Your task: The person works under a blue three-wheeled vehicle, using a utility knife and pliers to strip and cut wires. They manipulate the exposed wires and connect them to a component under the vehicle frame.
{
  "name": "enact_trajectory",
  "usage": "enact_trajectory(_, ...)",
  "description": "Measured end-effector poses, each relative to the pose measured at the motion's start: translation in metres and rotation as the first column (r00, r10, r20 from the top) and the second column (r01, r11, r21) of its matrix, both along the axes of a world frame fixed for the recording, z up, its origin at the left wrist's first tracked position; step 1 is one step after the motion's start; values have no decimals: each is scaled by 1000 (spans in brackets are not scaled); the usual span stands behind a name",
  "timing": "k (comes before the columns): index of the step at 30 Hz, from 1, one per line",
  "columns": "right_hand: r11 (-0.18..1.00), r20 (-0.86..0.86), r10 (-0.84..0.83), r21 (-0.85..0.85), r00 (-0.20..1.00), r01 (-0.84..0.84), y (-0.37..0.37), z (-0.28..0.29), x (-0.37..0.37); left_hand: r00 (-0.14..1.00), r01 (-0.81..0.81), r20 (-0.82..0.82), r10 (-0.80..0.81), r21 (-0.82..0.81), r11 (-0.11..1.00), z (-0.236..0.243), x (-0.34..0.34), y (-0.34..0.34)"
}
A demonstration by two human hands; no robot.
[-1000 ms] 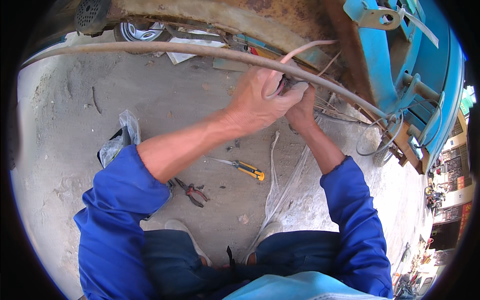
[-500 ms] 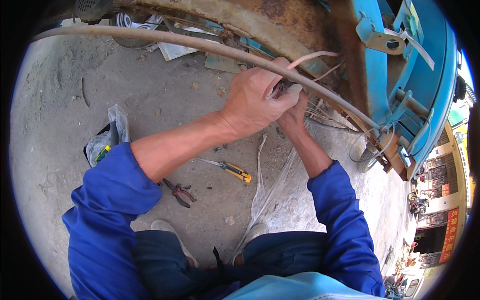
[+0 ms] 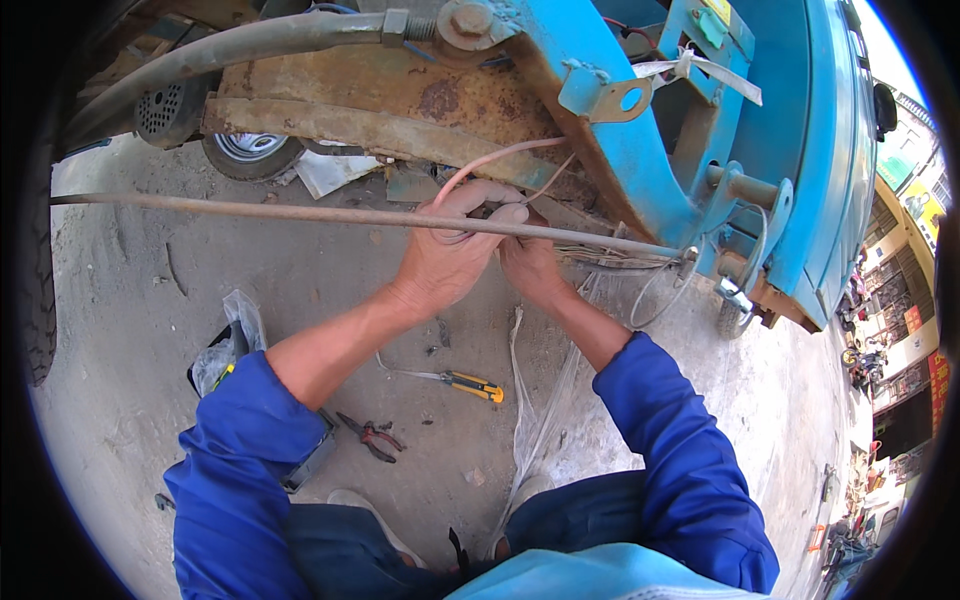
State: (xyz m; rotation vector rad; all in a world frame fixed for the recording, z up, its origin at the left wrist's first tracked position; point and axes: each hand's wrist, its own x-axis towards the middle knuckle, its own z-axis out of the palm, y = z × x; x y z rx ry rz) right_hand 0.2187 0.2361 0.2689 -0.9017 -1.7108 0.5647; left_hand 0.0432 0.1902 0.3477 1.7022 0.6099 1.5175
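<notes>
My left hand reaches up to the underside of a vehicle, its fingers closed around the lower end of a pink cable. My right hand meets it fingertip to fingertip, closed in a pinch. A thin wire comes down to those fingertips; exactly what the right fingers grip is hidden. A long rusty rod crosses in front of both hands. Behind them is a rusty metal panel beside a blue frame.
On the ground lie a yellow utility knife, red-handled pliers and a strip of clear plastic. A bag with tools is by my left sleeve. A looped cable hangs at right. A thick hose runs above.
My view has shifted, showing more of the vehicle's frame, the hose and a wheel. Both hands stay together at the cable, now appearing further left in the picture. The ground tools lie as before.
</notes>
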Motion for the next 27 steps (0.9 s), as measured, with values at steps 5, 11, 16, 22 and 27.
enact_trajectory(5, 990, 75, -73, 124, 995, 63, 1, 8, -1, 998, -37, -57, 35, -45, 998, 10, -1, -6)
enact_trajectory(11, 993, 98, -76, 95, 992, 66, -3, 8, 1, 993, -31, -120, 21, -80, 996, 17, 7, -12)
enact_trajectory(16, 999, 92, -39, 21, 995, 37, -12, 13, 4, 996, -2, -89, -11, -142, 990, 12, 7, -16)
enact_trajectory(22, 990, 245, -80, 133, 966, 48, -21, 28, 7, 996, 62, 85, -36, -325, 944, 14, 6, -17)
enact_trajectory(27, 996, 188, -74, -28, 979, 80, -17, 27, 3, 996, 31, -74, -42, -146, 989, 21, 6, -20)
